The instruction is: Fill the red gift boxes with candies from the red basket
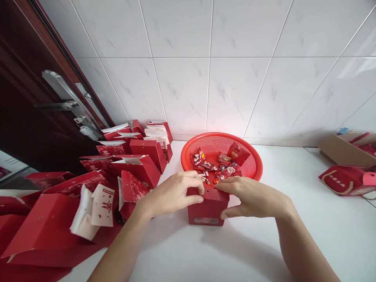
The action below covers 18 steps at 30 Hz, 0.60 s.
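A small red gift box [206,207] stands upright on the white tabletop, with an oval window low on its front. My left hand [179,192] grips its upper left edge, thumb in front and fingers over the top. On the other side, my right hand [246,197] holds the upper right part, its thumb along the right edge and its fingers behind the top. Just behind the box sits a red plastic basket [188,150] with several wrapped candies [230,169] inside. The fingers hide part of the box's top.
Many red gift boxes [44,223] crowd the left side, beside a dark door [20,78] with a metal handle. At the right are a red box with a rope handle [336,181] and a cardboard carton [331,150]. A tiled wall [179,90] rises behind.
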Each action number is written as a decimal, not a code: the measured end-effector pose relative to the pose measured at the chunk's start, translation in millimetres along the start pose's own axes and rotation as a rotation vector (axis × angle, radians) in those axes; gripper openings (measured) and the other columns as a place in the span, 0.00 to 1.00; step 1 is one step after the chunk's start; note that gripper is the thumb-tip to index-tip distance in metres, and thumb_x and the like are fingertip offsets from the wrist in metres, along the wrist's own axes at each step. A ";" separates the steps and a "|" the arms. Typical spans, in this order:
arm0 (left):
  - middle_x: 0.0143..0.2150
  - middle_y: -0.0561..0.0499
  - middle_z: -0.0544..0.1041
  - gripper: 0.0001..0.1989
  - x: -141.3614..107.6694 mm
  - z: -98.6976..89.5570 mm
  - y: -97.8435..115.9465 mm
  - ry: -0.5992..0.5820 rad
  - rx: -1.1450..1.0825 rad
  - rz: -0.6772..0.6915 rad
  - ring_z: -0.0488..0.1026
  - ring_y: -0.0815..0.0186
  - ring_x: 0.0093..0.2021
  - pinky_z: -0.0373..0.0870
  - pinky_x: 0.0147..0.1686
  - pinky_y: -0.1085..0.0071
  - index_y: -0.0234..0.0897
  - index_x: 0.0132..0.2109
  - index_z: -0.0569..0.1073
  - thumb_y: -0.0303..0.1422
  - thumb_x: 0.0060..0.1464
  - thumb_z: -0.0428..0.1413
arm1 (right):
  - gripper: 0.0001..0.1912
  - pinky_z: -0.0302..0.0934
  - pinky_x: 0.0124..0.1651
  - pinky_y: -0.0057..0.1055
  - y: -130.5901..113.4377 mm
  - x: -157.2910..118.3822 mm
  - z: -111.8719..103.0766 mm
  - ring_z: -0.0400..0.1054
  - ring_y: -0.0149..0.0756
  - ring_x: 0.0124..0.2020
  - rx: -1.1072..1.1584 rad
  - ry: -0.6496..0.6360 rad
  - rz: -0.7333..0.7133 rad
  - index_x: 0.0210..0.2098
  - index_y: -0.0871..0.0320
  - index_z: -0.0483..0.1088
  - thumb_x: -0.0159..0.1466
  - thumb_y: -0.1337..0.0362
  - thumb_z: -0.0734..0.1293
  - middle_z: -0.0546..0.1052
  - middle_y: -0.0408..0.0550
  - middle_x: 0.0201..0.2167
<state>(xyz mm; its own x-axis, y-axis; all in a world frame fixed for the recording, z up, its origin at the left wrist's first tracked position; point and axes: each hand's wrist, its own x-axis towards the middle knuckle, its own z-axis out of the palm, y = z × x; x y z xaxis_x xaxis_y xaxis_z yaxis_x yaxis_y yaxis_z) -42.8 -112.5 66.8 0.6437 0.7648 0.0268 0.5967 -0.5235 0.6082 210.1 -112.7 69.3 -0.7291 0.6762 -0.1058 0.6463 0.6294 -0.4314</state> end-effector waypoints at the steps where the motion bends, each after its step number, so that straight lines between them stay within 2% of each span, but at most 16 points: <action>1: 0.41 0.52 0.77 0.04 0.5 0.5 0.3 0.005 0.007 -0.008 0.75 0.63 0.39 0.69 0.41 0.68 0.40 0.37 0.77 0.31 0.61 0.58 | 0.18 0.53 0.30 0.32 0.0 0.9 -0.2 0.64 0.33 0.29 0.013 -0.015 0.012 0.31 0.57 0.66 0.69 0.52 0.71 0.73 0.44 0.32; 4: 0.41 0.53 0.77 0.01 2.8 1.1 0.0 0.004 0.005 -0.031 0.74 0.63 0.39 0.68 0.40 0.69 0.40 0.39 0.75 0.29 0.59 0.59 | 0.18 0.51 0.29 0.31 -1.7 5.0 0.1 0.60 0.31 0.28 0.041 -0.013 0.038 0.29 0.57 0.63 0.75 0.58 0.65 0.70 0.42 0.30; 7: 0.40 0.53 0.77 0.03 4.8 0.9 -0.9 -0.006 -0.022 -0.042 0.73 0.63 0.39 0.68 0.39 0.69 0.40 0.38 0.73 0.29 0.58 0.60 | 0.18 0.51 0.29 0.31 -3.7 8.5 1.4 0.59 0.30 0.28 0.058 0.018 0.041 0.27 0.57 0.61 0.73 0.64 0.67 0.69 0.42 0.29; 13: 0.40 0.53 0.77 0.05 6.5 1.5 0.7 0.000 -0.059 -0.050 0.73 0.63 0.39 0.68 0.38 0.69 0.40 0.38 0.69 0.27 0.56 0.59 | 0.17 0.51 0.29 0.31 -4.5 10.5 3.1 0.58 0.30 0.27 0.089 0.027 0.064 0.27 0.56 0.60 0.71 0.65 0.68 0.69 0.41 0.28; 18: 0.35 0.55 0.72 0.10 10.1 3.3 -1.4 -0.014 -0.055 -0.039 0.68 0.65 0.34 0.63 0.34 0.71 0.40 0.32 0.64 0.27 0.57 0.59 | 0.19 0.49 0.28 0.30 -3.4 13.0 5.0 0.57 0.30 0.26 0.084 0.030 0.092 0.26 0.56 0.58 0.70 0.65 0.68 0.66 0.39 0.25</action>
<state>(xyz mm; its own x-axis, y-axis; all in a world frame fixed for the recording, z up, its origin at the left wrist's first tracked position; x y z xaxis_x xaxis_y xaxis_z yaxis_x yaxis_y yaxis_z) -35.6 -105.3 63.6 0.6277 0.7784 -0.0086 0.5944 -0.4722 0.6509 197.3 -107.9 64.9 -0.6595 0.7417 -0.1225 0.6883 0.5303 -0.4950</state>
